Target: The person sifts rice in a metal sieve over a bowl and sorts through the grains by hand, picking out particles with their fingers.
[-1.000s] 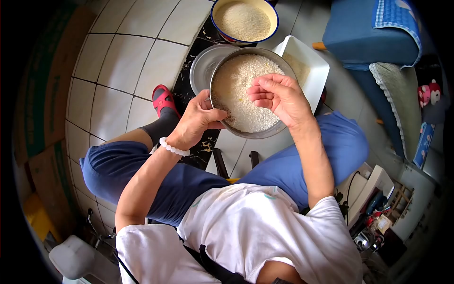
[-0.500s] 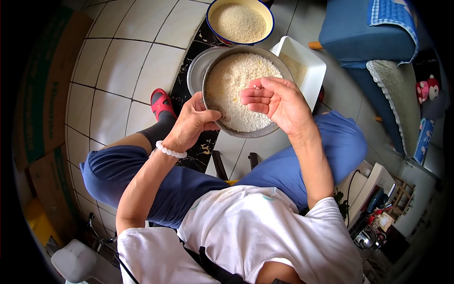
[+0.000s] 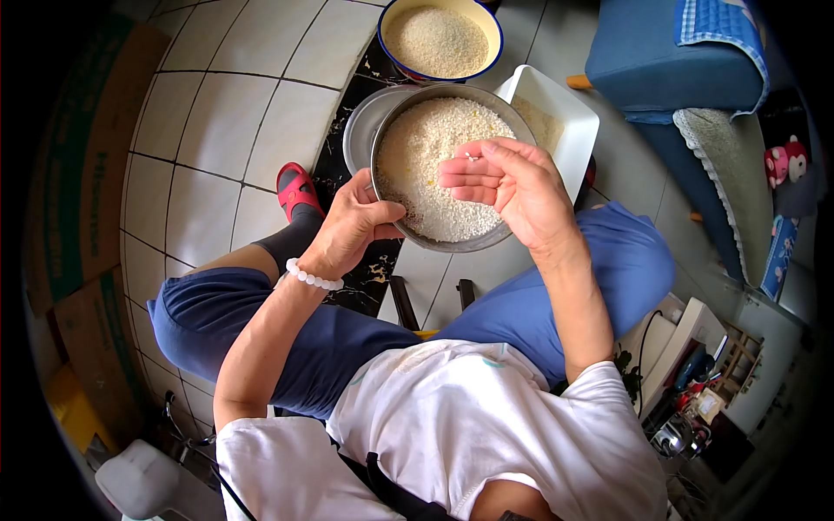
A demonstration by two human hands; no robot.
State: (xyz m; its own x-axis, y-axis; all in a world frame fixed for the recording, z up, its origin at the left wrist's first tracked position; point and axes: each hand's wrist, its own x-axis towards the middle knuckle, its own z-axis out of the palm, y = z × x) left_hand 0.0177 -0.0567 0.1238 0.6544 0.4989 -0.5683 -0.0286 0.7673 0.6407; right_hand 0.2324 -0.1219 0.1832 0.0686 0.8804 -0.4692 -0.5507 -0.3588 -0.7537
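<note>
My left hand (image 3: 352,217) grips the near left rim of a round metal-rimmed pan (image 3: 512,117), thumb over the edge and fingers underneath. White rice (image 3: 452,217) is spread inside, with a few yellowish grains among it; whether the bottom is mesh I cannot tell. Above the right part of the pan, my right hand (image 3: 521,191) is turned palm up, fingers slightly curled together and the thumb close to the index finger. A few rice grains (image 3: 472,157) rest on those fingers.
Beyond the pan stands a blue-rimmed enamel basin (image 3: 499,52) heaped with rice. A grey round container (image 3: 356,139) is partly under the pan at left, a white rectangular bin (image 3: 580,130) at right. A blue chair (image 3: 669,78) stands farther right, cardboard boxes (image 3: 74,174) at left.
The grains on my right fingers have shifted slightly, and that hand has moved a touch. My left hand and the pan stay almost still.
</note>
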